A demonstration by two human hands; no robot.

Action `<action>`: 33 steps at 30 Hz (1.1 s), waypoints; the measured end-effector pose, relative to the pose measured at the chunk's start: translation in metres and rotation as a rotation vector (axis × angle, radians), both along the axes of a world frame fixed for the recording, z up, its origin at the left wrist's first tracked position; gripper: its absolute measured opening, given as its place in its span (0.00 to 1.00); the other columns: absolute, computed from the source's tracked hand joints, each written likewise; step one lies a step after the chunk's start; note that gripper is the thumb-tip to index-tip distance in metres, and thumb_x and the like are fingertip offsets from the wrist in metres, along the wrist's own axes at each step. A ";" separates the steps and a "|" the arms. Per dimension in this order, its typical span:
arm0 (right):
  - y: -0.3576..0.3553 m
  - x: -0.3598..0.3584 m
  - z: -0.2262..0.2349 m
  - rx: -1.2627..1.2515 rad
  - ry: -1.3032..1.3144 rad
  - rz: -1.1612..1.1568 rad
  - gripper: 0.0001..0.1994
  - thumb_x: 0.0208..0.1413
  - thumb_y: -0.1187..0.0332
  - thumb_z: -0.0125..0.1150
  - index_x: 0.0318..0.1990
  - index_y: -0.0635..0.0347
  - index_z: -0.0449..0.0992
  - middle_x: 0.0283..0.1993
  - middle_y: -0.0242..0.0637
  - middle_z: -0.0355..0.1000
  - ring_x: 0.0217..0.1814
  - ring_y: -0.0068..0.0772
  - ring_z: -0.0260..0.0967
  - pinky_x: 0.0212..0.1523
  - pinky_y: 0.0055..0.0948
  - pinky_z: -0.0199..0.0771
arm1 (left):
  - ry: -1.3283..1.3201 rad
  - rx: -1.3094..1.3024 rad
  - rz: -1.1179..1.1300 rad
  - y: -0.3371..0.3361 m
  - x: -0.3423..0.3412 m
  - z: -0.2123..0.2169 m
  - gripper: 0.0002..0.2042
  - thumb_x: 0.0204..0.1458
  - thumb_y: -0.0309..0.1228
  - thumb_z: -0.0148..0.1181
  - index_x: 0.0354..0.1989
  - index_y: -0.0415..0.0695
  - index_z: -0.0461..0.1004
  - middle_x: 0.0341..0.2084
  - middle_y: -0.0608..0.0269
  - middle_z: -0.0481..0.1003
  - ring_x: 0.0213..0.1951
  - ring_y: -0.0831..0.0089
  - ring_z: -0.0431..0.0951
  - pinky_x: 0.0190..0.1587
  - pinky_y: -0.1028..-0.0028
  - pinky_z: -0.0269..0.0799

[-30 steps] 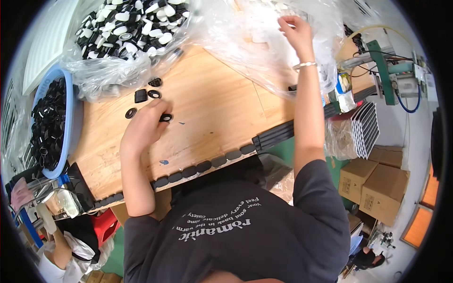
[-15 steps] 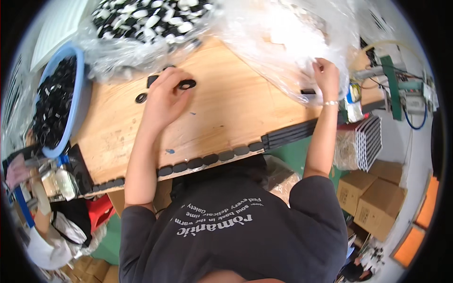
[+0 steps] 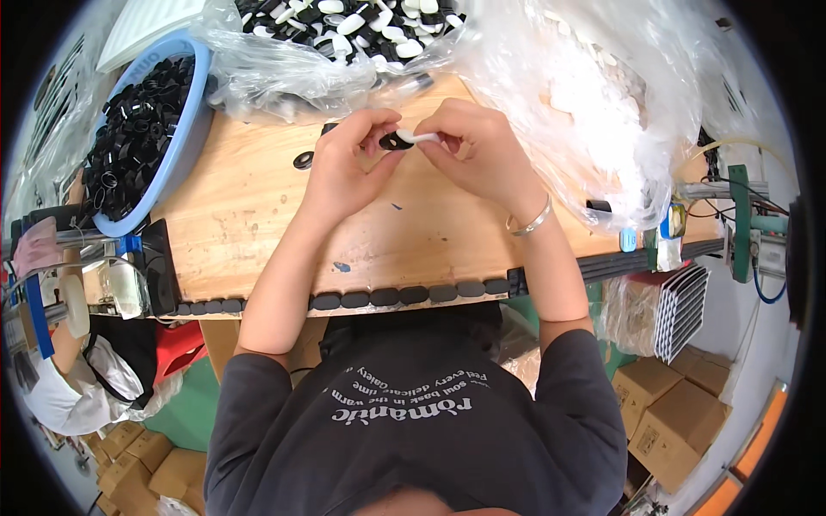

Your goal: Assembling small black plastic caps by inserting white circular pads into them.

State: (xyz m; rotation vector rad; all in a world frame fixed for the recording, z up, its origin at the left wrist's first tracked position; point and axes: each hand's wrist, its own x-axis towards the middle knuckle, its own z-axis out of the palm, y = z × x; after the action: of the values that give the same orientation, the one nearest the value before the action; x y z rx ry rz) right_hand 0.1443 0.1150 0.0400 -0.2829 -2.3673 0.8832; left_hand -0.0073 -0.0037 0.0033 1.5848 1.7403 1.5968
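My left hand (image 3: 348, 168) pinches a small black oval part with a hole in it (image 3: 392, 142), above the far middle of the wooden table. From the right, my right hand (image 3: 483, 156) grips a slim white plastic piece (image 3: 423, 138) between thumb and fingers. The white piece's rounded end meets the black part; whether it sits inside or only touches cannot be made out. Beside my left wrist a black ring (image 3: 303, 160) lies on the table. Another black piece (image 3: 329, 128) shows partly behind that hand.
A blue tub (image 3: 203, 103) of black parts stands at left. Clear plastic bags hold mixed black and white pieces (image 3: 348, 24) at the back and white pieces (image 3: 594, 112) at right. A short black tube (image 3: 599, 205) lies near the right bag. Black pads (image 3: 385, 297) line the table's front edge.
My right hand has come from the bag of white pieces to the middle, now with a white piece. My left hand has turned the black part toward it. The view has shifted.
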 end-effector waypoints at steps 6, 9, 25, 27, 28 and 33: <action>-0.005 -0.001 -0.007 -0.085 -0.003 0.018 0.07 0.44 0.80 0.64 0.32 0.59 0.78 0.23 0.31 0.66 0.23 0.23 0.61 0.23 0.21 0.62 | -0.006 -0.079 -0.014 -0.001 0.000 0.002 0.19 0.42 0.17 0.65 0.46 0.38 0.72 0.35 0.64 0.76 0.31 0.81 0.69 0.37 0.82 0.68; -0.009 -0.003 -0.013 -0.107 0.015 0.003 0.08 0.44 0.80 0.63 0.33 0.59 0.78 0.25 0.30 0.67 0.23 0.23 0.61 0.23 0.21 0.61 | 0.017 -0.077 -0.008 -0.001 0.000 0.002 0.19 0.42 0.17 0.65 0.45 0.38 0.72 0.35 0.64 0.76 0.31 0.81 0.70 0.36 0.81 0.68; -0.007 -0.005 -0.035 -0.971 0.065 0.014 0.08 0.58 0.71 0.58 0.43 0.64 0.75 0.39 0.31 0.75 0.37 0.18 0.70 0.40 0.18 0.72 | -0.341 0.055 -0.062 0.002 0.006 -0.006 0.11 0.49 0.12 0.57 0.41 0.36 0.72 0.39 0.63 0.72 0.40 0.79 0.72 0.44 0.80 0.68; -0.009 -0.006 -0.039 -0.978 0.118 0.020 0.11 0.59 0.68 0.58 0.45 0.65 0.75 0.37 0.33 0.76 0.38 0.19 0.71 0.40 0.19 0.73 | -0.295 0.047 -0.040 0.001 0.004 -0.008 0.10 0.50 0.12 0.56 0.40 0.36 0.72 0.40 0.62 0.72 0.40 0.79 0.72 0.45 0.80 0.68; -0.011 -0.006 -0.039 -0.977 0.116 0.022 0.11 0.59 0.68 0.58 0.45 0.65 0.75 0.37 0.33 0.76 0.38 0.19 0.71 0.40 0.19 0.73 | -0.277 0.032 -0.046 0.001 0.004 -0.009 0.09 0.50 0.12 0.56 0.40 0.36 0.72 0.40 0.62 0.71 0.41 0.79 0.71 0.45 0.80 0.68; -0.016 -0.008 -0.040 -1.033 0.168 0.046 0.10 0.57 0.74 0.60 0.45 0.67 0.74 0.40 0.33 0.75 0.38 0.21 0.72 0.40 0.20 0.76 | -0.245 0.094 0.001 0.005 0.004 -0.011 0.05 0.49 0.15 0.57 0.33 0.36 0.71 0.32 0.62 0.72 0.32 0.79 0.72 0.36 0.82 0.68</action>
State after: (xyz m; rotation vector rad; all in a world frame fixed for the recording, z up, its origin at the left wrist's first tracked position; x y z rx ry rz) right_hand 0.1361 0.0991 0.0001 -0.5171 -1.5792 2.0004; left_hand -0.0031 0.0014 -0.0081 1.3598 1.5590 1.8121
